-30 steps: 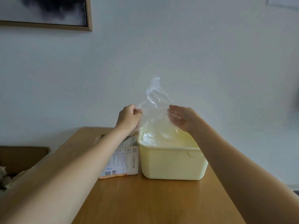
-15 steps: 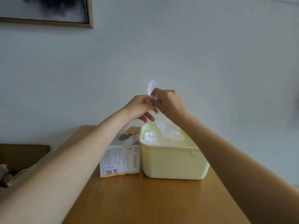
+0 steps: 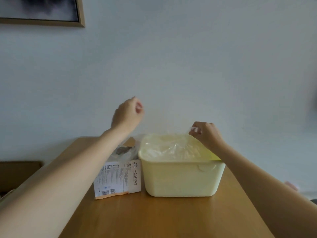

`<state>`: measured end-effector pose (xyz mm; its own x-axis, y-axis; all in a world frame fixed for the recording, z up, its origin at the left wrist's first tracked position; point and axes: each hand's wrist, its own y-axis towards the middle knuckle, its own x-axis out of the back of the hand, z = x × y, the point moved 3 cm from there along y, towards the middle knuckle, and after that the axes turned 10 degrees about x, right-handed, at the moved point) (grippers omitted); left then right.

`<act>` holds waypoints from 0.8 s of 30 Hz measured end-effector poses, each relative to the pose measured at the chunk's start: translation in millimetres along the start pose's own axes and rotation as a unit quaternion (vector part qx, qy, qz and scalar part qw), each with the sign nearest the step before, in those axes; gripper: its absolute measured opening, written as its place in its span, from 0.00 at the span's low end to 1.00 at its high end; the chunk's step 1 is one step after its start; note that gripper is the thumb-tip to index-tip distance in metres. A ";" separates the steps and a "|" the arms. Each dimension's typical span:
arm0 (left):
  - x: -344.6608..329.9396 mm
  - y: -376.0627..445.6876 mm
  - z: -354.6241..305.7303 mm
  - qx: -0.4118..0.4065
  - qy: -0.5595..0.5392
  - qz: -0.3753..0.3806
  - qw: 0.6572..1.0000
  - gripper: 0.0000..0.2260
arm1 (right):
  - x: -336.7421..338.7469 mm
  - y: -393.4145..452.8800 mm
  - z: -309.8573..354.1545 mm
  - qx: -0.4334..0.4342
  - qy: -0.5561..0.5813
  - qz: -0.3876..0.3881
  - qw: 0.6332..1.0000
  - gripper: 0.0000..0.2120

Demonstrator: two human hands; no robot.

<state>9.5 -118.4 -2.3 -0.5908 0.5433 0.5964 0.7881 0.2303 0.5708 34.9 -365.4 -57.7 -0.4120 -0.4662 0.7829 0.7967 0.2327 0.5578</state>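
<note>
While my right hand (image 3: 205, 133) pinches the clear plastic bag (image 3: 171, 148) spread just below it over the yellow bin (image 3: 180, 179), my left hand (image 3: 127, 114) hangs raised, fingers curled; its hold I cannot tell.

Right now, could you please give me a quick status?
Left hand raised, curled. Right hand pinches clear bag over yellow bin. Packet beside bin.

A plain pale wall (image 3: 188, 57) stands beyond your left grip (image 3: 127, 114); a framed picture (image 3: 39, 9) hangs high to its left, the wooden bench (image 3: 163, 217) below.
</note>
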 end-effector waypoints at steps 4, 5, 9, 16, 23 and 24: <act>-55.7 -28.1 -35.1 -0.088 0.079 0.363 0.924 0.18 | 0.4 -1.5 -4.5 -0.015 -0.073 0.044 0.996 0.10; -66.4 -33.6 -31.4 -0.081 0.146 0.408 0.898 0.23 | 0.4 -2.6 -5.1 -0.019 -0.100 0.061 0.993 0.11; -89.8 -38.9 -12.1 0.007 0.221 0.474 0.852 0.32 | 2.2 -6.1 -3.5 -0.016 -0.194 0.142 0.970 0.19; -106.7 -39.6 -21.6 0.054 0.208 0.496 0.841 0.31 | 10.1 0.9 38.9 0.111 -0.198 0.094 0.969 0.22; -114.7 -44.3 -12.6 0.017 0.380 0.488 0.786 0.21 | -45.4 -15.7 0.5 -0.171 -0.112 0.443 0.873 0.29; -115.6 -45.8 -11.1 0.023 0.400 0.484 0.778 0.20 | -46.5 -16.6 -2.4 -0.182 -0.121 0.429 0.876 0.30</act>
<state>39.8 -200.8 -91.1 0.3804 -0.1913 0.9048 0.9247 0.0647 -0.3751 41.9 -349.6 -104.0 0.3619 -0.0480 0.9310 0.9291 0.1002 -0.3560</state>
